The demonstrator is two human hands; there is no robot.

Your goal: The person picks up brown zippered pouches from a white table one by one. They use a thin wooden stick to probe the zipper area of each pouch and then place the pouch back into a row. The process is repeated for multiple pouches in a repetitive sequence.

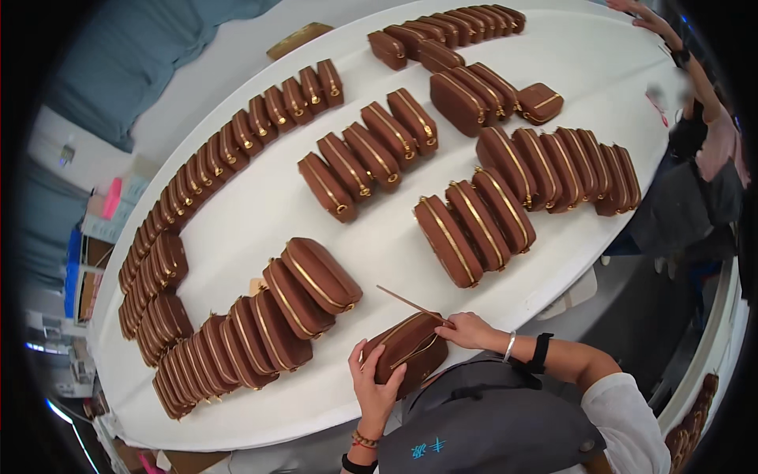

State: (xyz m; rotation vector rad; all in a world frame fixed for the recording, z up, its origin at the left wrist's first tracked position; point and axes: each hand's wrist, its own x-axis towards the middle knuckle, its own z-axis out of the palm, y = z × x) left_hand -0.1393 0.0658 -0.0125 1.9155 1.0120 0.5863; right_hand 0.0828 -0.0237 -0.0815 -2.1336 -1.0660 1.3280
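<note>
Close in front of me, at the table's near edge, is a brown zip bag (410, 347) with a gold zipper along its top. My left hand (375, 383) grips its left end, thumb on one side and fingers spread over the other. At the bag's right end, the fingers of my right hand (466, 330) are closed on a thin, straight brown stick (407, 300). The stick slants up and left across the top of the bag, its far tip over the white table. Whether it is stiff or a strap I cannot tell.
Many similar brown bags stand in rows on the large white oval table (379, 253): a near-left row (237, 347), a long left-edge row (213, 162), middle bags (371, 150), right-hand groups (474, 229) and a far row (450, 28). Another person's arm (655, 24) reaches in at upper right.
</note>
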